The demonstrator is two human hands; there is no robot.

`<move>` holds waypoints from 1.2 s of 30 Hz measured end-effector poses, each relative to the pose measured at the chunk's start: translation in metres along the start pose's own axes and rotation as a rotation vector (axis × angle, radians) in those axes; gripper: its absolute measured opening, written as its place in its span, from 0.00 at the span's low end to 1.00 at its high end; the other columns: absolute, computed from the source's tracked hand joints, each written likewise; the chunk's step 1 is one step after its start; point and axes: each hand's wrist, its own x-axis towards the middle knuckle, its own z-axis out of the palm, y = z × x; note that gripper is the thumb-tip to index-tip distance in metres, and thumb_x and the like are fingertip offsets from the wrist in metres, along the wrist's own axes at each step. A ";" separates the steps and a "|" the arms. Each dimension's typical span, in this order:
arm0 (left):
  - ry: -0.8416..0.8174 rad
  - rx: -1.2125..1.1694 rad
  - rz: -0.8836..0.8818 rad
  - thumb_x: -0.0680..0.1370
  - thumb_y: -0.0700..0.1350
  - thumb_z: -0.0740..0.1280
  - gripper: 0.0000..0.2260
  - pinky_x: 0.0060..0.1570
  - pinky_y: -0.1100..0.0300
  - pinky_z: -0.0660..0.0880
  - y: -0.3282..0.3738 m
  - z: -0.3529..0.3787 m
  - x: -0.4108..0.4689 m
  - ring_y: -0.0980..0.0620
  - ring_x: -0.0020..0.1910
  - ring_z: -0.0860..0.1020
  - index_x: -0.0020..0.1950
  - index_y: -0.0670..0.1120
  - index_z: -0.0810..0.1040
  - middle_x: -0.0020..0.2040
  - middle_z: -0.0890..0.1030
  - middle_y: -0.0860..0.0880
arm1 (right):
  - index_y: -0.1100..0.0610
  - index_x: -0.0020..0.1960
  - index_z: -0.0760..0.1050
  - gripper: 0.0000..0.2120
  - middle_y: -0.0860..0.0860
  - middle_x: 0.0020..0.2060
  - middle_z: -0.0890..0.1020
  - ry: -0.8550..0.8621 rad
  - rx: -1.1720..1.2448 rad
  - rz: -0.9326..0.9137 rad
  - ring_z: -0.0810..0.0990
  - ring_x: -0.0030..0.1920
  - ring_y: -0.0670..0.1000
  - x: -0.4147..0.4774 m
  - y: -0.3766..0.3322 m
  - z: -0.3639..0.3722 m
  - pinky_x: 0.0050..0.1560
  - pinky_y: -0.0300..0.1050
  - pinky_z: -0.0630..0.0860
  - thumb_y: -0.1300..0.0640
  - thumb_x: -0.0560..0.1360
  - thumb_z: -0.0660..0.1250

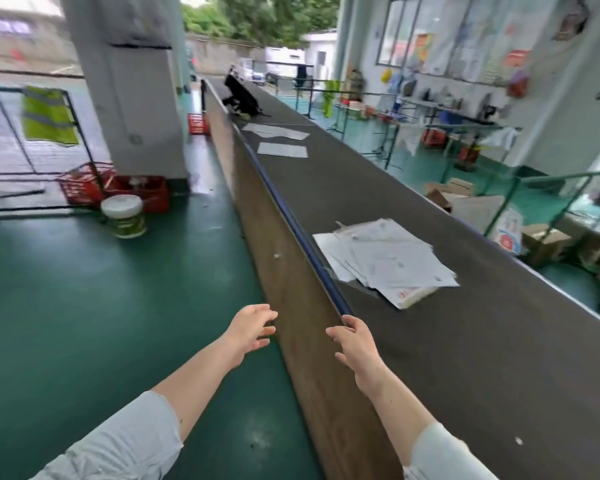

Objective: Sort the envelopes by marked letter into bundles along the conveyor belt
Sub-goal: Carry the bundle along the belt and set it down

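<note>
View along the conveyor belt (465, 341), seen from beside the sorter. Nearest, both bare forearms are held out. The left grip (252, 329) hangs over the green floor (84, 306), just short of the belt's brown side panel (291, 289). Its fingers are loosely spread and it holds nothing. The right grip (352, 348) is likewise slack and empty, its fingertips at the blue rail (302, 237) that caps the near edge. Whether they touch the rail cannot be told.

Beyond the grips, a loose pile of envelopes (385, 258) lies fanned and askew on the belt, close against the rail edge. No marked letter is legible from here. Well farther along the same edge lie a flat bundle (282, 149) and then a looser spread of envelopes (274, 130), with a black bag (241, 98) on the belt behind them.

The step in hand appears to be a reach over the rail to the fanned pile. It would go best with one grip steadying the stack while the other lifts only the top envelope. Dragging risks sliding the slick sheets under one another. The letter should be read before the envelope is carried off. New bundles should be kept square, near the rail edge and well apart, as the far ones are.
</note>
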 end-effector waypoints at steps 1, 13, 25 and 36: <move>0.016 -0.014 -0.004 0.80 0.43 0.64 0.16 0.61 0.51 0.75 0.003 -0.011 0.009 0.48 0.58 0.78 0.68 0.46 0.70 0.55 0.76 0.51 | 0.55 0.73 0.64 0.26 0.53 0.63 0.74 -0.015 -0.012 -0.001 0.75 0.56 0.51 0.010 -0.006 0.013 0.61 0.51 0.73 0.60 0.77 0.68; 0.215 -0.196 -0.043 0.80 0.45 0.64 0.13 0.57 0.54 0.77 0.056 -0.116 0.191 0.49 0.55 0.80 0.64 0.48 0.71 0.56 0.77 0.52 | 0.56 0.74 0.63 0.26 0.54 0.61 0.73 -0.197 -0.209 -0.041 0.74 0.61 0.53 0.211 -0.094 0.152 0.63 0.50 0.73 0.61 0.78 0.67; 0.418 -0.227 -0.038 0.79 0.44 0.65 0.16 0.58 0.54 0.77 0.153 -0.223 0.380 0.51 0.54 0.80 0.67 0.48 0.71 0.57 0.76 0.53 | 0.57 0.73 0.65 0.26 0.54 0.59 0.76 -0.379 -0.257 -0.043 0.77 0.58 0.53 0.439 -0.201 0.309 0.61 0.52 0.76 0.61 0.76 0.68; 0.382 -0.229 -0.065 0.79 0.43 0.64 0.15 0.58 0.53 0.76 0.259 -0.343 0.630 0.50 0.54 0.80 0.66 0.47 0.72 0.59 0.77 0.51 | 0.57 0.72 0.66 0.26 0.55 0.60 0.76 -0.308 -0.235 -0.013 0.77 0.58 0.54 0.655 -0.300 0.461 0.60 0.51 0.76 0.62 0.76 0.68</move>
